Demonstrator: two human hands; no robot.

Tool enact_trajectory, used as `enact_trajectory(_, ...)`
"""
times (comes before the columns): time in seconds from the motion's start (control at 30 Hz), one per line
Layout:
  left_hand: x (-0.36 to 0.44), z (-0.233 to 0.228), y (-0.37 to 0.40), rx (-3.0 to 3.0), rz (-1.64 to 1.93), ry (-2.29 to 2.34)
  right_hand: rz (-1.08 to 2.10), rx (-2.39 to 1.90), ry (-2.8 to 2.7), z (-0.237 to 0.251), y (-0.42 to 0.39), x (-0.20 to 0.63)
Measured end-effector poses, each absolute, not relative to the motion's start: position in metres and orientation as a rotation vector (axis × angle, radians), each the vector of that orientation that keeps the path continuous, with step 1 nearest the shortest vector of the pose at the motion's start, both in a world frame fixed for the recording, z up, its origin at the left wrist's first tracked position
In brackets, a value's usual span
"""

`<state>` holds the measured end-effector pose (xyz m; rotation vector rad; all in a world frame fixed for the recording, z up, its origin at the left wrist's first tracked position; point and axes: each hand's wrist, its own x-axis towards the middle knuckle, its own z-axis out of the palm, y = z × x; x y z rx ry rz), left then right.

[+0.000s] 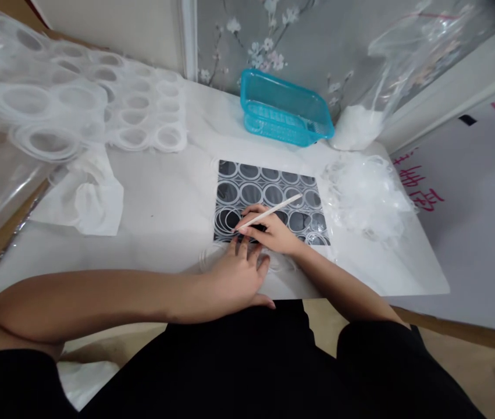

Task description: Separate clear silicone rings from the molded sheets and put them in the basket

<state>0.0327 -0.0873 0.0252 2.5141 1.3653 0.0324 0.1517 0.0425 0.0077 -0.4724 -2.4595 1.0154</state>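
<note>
White tabletop [151,198], dark ring-patterned sheet [269,192] at centre. Right hand [276,233] resting on sheet's near edge, pinching thin stick [269,213], tip at near-left rings. Left hand [238,273] flat, fingers spread, just below sheet.

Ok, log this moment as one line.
right hand: holds stick, tip on ring sheet | left hand: flat at sheet's near edge | teal basket: behind

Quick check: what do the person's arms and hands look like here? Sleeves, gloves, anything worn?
Both hands are bare: left hand, right hand. No gloves, rings, watch or bands visible. Forearms are uncovered up to the frame edge, with no sleeves in view. Black clothing covers the lap below.
</note>
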Motion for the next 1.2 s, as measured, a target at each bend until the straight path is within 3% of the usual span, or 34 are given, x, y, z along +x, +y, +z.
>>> enact_trajectory(0.23, 0.034, 0.026, -0.087, 2.520, 0.012, 1.369, 0.830, -0.496, -2.574, 0.006, 0.034, 0.154)
enact_trajectory(0.43, 0.031, 0.034, -0.080, 2.439, 0.000, 1.331, 0.243, -0.220, -2.805, 0.013, 0.046, 0.144)
enact_trajectory(0.53, 0.025, 0.034, -0.077, 2.424, 0.077, 1.232, 0.131, -0.443, -2.667, 0.031, 0.089, 0.124)
enact_trajectory(0.63, 0.018, 0.035, -0.073, 2.410, 0.055, 1.216, 0.267, -0.762, -2.186, 0.057, 0.130, 0.114)
enact_trajectory(0.8, 0.002, 0.058, -0.056, 2.354, 0.093, 1.115, 0.784, -0.759, -1.781, 0.091, 0.107, 0.126)
enact_trajectory(0.93, -0.011, 0.098, -0.050, 2.250, 0.360, 1.192, 1.220, -0.674, -1.673, 0.108, 0.065, 0.142)
enact_trajectory(1.1, -0.022, 0.140, -0.056, 1.872, 0.769, 1.413, 1.452, -0.607, -1.584, 0.136, 0.048, 0.154)
enact_trajectory(1.2, -0.031, 0.151, -0.051, 1.793, 0.834, 1.477, 1.632, -0.566, -1.434, 0.137, 0.049, 0.156)
